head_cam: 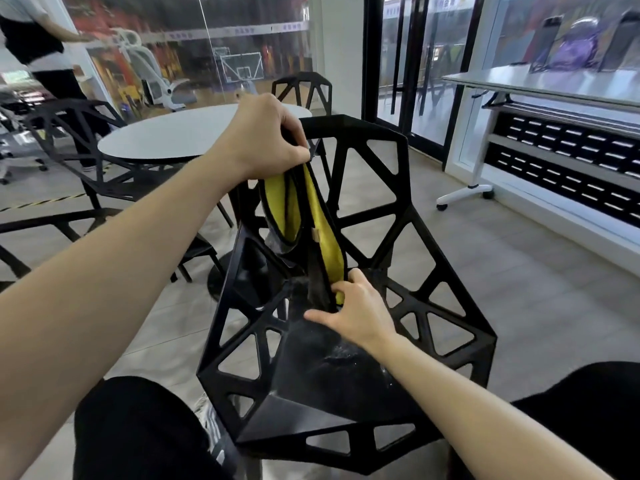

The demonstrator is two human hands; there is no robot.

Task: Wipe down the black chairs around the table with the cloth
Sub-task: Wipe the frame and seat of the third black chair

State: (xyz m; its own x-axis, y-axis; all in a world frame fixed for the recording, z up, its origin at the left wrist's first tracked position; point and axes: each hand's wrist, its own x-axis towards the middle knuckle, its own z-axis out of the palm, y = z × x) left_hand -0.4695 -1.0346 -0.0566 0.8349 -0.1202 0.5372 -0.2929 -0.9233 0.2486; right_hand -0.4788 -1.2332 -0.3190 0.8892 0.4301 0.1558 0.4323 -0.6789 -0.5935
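While left hand (pixel 263 140) lifts cloth (pixel 327 233), right hand (pixel 360 311) pinches it.

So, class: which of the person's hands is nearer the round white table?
Left. The left hand grips the cloth at the chair back's top, beside the table; the right hand is lower, at the seat.

A white office chair (pixel 152 74) stands behind the glass wall (pixel 194 46).

Tiled floor (pixel 519 289), glass walls (pixel 207 46), white desk (pixel 554 83) at rt.
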